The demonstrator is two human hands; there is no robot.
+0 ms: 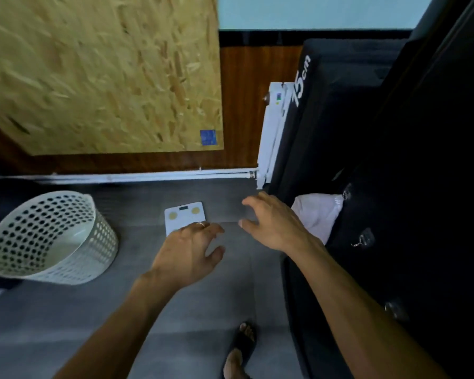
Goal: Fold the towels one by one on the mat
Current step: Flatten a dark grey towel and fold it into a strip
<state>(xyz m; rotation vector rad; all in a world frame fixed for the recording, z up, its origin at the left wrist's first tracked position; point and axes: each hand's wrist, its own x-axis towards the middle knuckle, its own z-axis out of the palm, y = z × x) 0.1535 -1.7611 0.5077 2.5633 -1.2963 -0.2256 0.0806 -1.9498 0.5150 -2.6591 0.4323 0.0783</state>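
The person is standing over a grey floor and reaching forward with both arms, and neither hand is holding anything. The left hand point(192, 251) is hanging with its fingers loosely spread and slightly bent, above the near corner of a white scale point(185, 216) that is lying flat on the floor. The right hand point(271, 222) is stretching further ahead and to the right, fingers relaxed and splayed, its palm turned down. It is pointing roughly toward a pale towel point(318, 214), which is sitting bunched against the dark bulk at the right; whether that bulk is the mat, stood on edge or folded, cannot be told from this view. The towel is lying just beside the right hand but not touching it, so the reach looks like the start of picking it up, though this is only a judgement. A perforated white basket point(49, 239) is standing tilted on the floor at the left, well apart from both hands, probably there to carry towels; its visible inside is showing none. A sandalled foot point(242, 348) is planted near the bottom edge, steadying the lean forward.
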